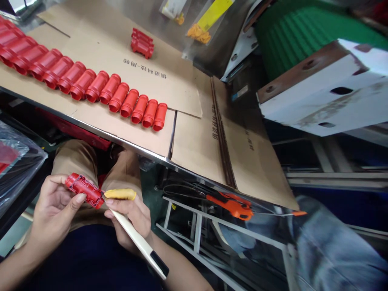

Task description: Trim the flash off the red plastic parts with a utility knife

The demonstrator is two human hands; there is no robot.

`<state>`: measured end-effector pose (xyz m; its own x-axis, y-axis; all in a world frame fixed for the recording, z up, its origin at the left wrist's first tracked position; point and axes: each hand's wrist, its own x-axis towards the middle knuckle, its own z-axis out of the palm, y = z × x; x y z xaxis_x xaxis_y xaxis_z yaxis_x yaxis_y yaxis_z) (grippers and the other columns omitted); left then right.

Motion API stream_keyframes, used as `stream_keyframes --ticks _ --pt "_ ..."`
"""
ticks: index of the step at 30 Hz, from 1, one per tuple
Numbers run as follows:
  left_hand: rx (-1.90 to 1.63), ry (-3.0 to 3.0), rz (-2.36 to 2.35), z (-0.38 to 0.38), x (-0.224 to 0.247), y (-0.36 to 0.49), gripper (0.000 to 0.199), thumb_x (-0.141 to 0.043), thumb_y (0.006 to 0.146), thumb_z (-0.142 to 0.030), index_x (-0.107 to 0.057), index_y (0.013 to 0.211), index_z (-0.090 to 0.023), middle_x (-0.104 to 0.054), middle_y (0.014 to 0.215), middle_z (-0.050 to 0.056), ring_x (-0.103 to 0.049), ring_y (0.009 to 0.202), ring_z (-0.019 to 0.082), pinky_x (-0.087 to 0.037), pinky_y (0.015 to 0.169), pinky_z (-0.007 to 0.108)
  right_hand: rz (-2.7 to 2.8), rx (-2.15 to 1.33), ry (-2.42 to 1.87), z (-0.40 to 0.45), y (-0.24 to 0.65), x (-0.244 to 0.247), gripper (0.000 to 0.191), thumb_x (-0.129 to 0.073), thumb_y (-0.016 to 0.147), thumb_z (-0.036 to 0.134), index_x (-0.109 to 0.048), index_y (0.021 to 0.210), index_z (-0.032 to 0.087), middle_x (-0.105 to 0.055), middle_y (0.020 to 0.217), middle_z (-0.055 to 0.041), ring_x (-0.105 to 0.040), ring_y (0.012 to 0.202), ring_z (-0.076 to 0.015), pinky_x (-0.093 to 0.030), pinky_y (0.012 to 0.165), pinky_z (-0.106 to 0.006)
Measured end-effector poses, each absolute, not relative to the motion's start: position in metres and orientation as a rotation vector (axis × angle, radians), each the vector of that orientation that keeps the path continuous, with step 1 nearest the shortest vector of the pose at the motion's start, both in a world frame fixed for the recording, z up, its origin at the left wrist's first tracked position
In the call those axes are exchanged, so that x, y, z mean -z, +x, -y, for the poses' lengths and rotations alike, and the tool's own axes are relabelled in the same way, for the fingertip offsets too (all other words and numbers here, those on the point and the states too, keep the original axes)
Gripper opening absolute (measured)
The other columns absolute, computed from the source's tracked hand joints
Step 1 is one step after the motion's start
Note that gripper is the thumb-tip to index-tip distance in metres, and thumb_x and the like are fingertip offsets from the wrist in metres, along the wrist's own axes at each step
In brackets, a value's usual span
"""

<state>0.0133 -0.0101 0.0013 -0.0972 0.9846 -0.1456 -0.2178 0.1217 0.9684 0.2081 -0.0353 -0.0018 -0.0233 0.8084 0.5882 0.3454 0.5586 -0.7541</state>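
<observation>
Above my lap, my left hand (60,206) holds a red plastic part (85,190) with dark outlines on its side, thumb on its lower edge. My right hand (130,214) grips a slim white tool (136,238) with a black end, its tip touching the right end of the red part. A yellow finger cover (121,194) sits on my right index finger. On the cardboard-covered table (188,133), a long row of red cylindrical parts (96,86) runs from the upper left towards the middle. Farther back lies a separate small group of red parts (142,43).
Bags with yellow items (199,32) lie at the table's back. A white metal machine part (327,89) and a green ribbed surface (321,32) stand at the right. An orange tool (232,205) hangs below the table edge. Another person's denim-covered leg (336,242) is at lower right.
</observation>
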Motion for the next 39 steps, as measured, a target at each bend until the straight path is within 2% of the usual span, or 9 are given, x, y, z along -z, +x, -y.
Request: stream_keyframes --ticks 7,18,23,28,30,34,36,39 --pt "-1.315 0.924 -1.208 0.014 -0.002 0.012 0.03 -0.096 0.087 -0.024 -0.073 0.106 -0.028 -0.087 0.101 0.002 -0.084 0.085 0.02 -0.071 0.074 0.024 1.609 -0.52 -1.029 0.038 0.207 -0.001 0.013 -0.067 0.113 0.021 -0.074 0.123 0.019 -0.087 0.105 -0.0119 -0.086 0.101 -0.0259 -0.075 0.082 -0.036" --pt "-1.345 0.724 -1.148 0.011 -0.008 0.021 0.03 -0.101 0.082 -0.03 -0.076 0.099 -0.026 -0.084 0.089 0.001 -0.077 0.069 0.015 -0.067 0.067 0.021 1.566 -0.61 -1.038 0.042 0.208 0.001 0.016 -0.073 0.107 0.017 -0.074 0.122 0.021 -0.087 0.105 -0.0109 -0.084 0.099 -0.0258 -0.073 0.087 -0.037" --pt "-1.376 0.685 -1.135 0.01 -0.007 0.024 0.032 -0.102 0.079 -0.03 -0.076 0.097 -0.026 -0.084 0.09 0.002 -0.079 0.073 0.017 -0.07 0.07 0.025 1.531 -0.635 -1.013 0.042 0.207 0.0 0.011 -0.074 0.107 0.017 -0.073 0.118 0.02 -0.087 0.109 -0.0115 -0.085 0.104 -0.0245 -0.072 0.091 -0.034" --pt "-1.338 0.714 -1.136 0.011 -0.003 0.02 0.031 -0.1 0.083 -0.026 -0.076 0.102 -0.026 -0.085 0.091 0.001 -0.08 0.075 0.016 -0.07 0.074 0.023 1.559 -0.718 -1.006 0.037 0.215 0.003 0.014 -0.073 0.108 0.017 -0.072 0.12 0.022 -0.087 0.104 -0.0081 -0.087 0.102 -0.0237 -0.073 0.091 -0.037" --pt "-1.323 0.717 -1.152 0.009 -0.004 0.02 0.032 -0.101 0.082 -0.027 -0.075 0.102 -0.026 -0.085 0.09 0.001 -0.079 0.073 0.015 -0.07 0.072 0.023 1.667 -0.702 -0.945 0.033 0.222 0.004 0.021 -0.072 0.107 0.014 -0.07 0.127 0.022 -0.087 0.11 -0.0099 -0.087 0.102 -0.0241 -0.074 0.09 -0.037" --pt "-1.276 0.66 -1.133 0.001 -0.01 0.025 0.039 -0.105 0.077 -0.032 -0.072 0.098 -0.025 -0.082 0.084 0.0 -0.078 0.067 0.015 -0.067 0.065 0.021 1.996 -0.5 -0.828 0.024 0.236 0.001 0.036 -0.071 0.104 0.005 -0.07 0.139 0.014 -0.084 0.126 -0.0207 -0.084 0.103 -0.0286 -0.075 0.087 -0.042" --pt "-1.241 0.646 -1.119 -0.002 -0.012 0.027 0.04 -0.105 0.077 -0.033 -0.072 0.099 -0.024 -0.081 0.083 0.0 -0.078 0.067 0.015 -0.067 0.063 0.022 2.043 -0.483 -0.82 0.022 0.24 0.0 0.034 -0.069 0.105 0.005 -0.071 0.139 0.014 -0.084 0.124 -0.0201 -0.083 0.1 -0.0275 -0.075 0.087 -0.043" --pt "-1.242 0.672 -1.113 -0.004 -0.011 0.026 0.04 -0.104 0.079 -0.032 -0.071 0.101 -0.024 -0.082 0.085 0.0 -0.079 0.068 0.016 -0.067 0.063 0.022 1.92 -0.544 -0.852 0.022 0.238 -0.001 0.025 -0.069 0.107 0.009 -0.074 0.13 0.017 -0.085 0.117 -0.0156 -0.083 0.1 -0.0247 -0.075 0.086 -0.038"
